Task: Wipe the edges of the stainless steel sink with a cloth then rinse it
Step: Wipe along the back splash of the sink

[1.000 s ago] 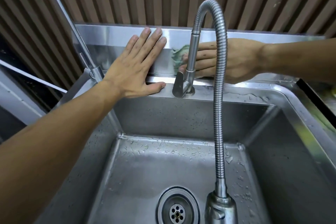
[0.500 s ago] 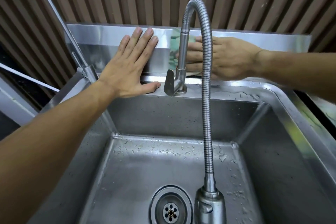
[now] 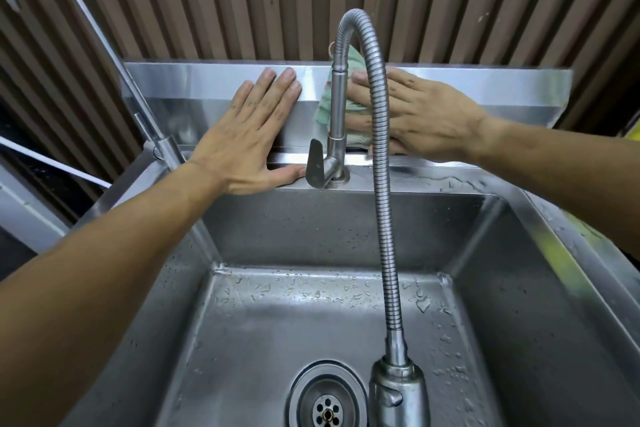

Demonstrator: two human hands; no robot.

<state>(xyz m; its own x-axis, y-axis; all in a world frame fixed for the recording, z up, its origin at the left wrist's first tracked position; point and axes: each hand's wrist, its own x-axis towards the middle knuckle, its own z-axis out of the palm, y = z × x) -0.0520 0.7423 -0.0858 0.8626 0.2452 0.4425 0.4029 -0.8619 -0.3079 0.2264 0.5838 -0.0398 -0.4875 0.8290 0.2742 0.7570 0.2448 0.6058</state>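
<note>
Two hands: right hand (image 3: 426, 118) presses pale-green cloth (image 3: 353, 107) on backsplash (image 3: 485, 87); left hand (image 3: 249, 135) flat, empty.

Two hands (left hand (image 3: 244, 135), right hand (image 3: 424, 118)), one cloth (image 3: 332, 107), one sink (image 3: 346, 229), one faucet (image 3: 379, 149), one drain (image 3: 327, 400)

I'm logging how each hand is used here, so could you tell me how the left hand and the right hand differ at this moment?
The left hand is bare and empty, while the right hand presses a green cloth to the sink's backsplash. The left hand lies left of the faucet and in full view; the right lies behind its flexible hose, partly hidden. Both rest flat, fingers extended, on the backsplash.
</note>
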